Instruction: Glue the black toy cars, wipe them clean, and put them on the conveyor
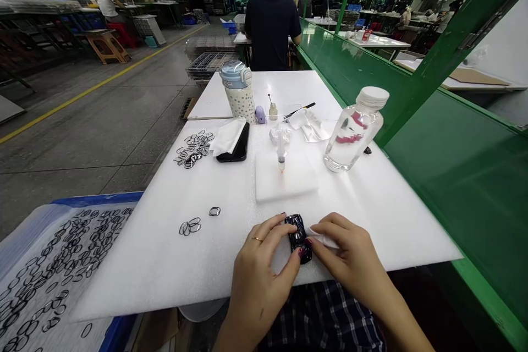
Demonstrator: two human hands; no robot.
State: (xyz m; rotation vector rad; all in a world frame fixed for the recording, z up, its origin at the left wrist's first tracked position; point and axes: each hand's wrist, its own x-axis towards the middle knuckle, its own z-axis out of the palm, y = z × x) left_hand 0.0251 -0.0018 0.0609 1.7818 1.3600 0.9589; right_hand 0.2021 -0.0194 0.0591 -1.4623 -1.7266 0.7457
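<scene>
A small glossy black piece with a shaped, shiny surface lies near the front edge of the white foam-covered table. My left hand grips it from the left between thumb and fingers. On its right side, my right hand pinches a folded white tissue against the piece. To the left lie a single black ring and a few overlapping thin black rings. Beyond my hands, a syringe with an orange tip rests on a white foam block.
A clear bottle stands at the right, a dotted tumbler at the back. A black phone lies partly under tissue. Loose rings are at left; a blue-edged tray of rings sits lower left. A green partition borders the right.
</scene>
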